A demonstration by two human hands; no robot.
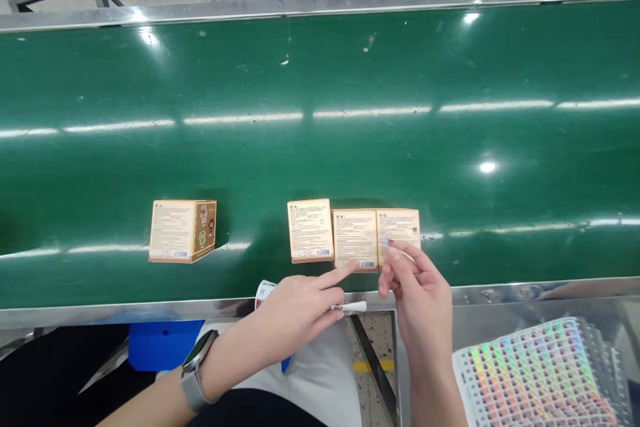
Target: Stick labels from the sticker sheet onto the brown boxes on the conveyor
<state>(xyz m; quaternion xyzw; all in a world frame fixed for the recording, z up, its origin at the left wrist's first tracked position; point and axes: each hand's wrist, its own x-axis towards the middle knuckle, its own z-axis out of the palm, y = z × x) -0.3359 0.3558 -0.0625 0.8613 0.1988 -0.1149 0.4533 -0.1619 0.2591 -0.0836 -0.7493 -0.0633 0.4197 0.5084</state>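
Three small tan boxes (354, 237) stand side by side on the green conveyor belt (320, 113), near its front edge. A fourth box (181, 230) sits alone to the left. My left hand (300, 310) points its index finger at the bottom of the middle box while its other fingers curl around a white strip of label backing (350, 307). My right hand (417, 293) pinches a tiny shiny sticker (384, 240) at its fingertips, right over the rightmost box (399, 232). A watch is on my left wrist.
A sheet of holographic stickers (543, 373) lies at the lower right on the steel ledge. The belt's metal rail (125, 312) runs along the front. A blue bin (163, 343) sits below the rail, beside my lap.
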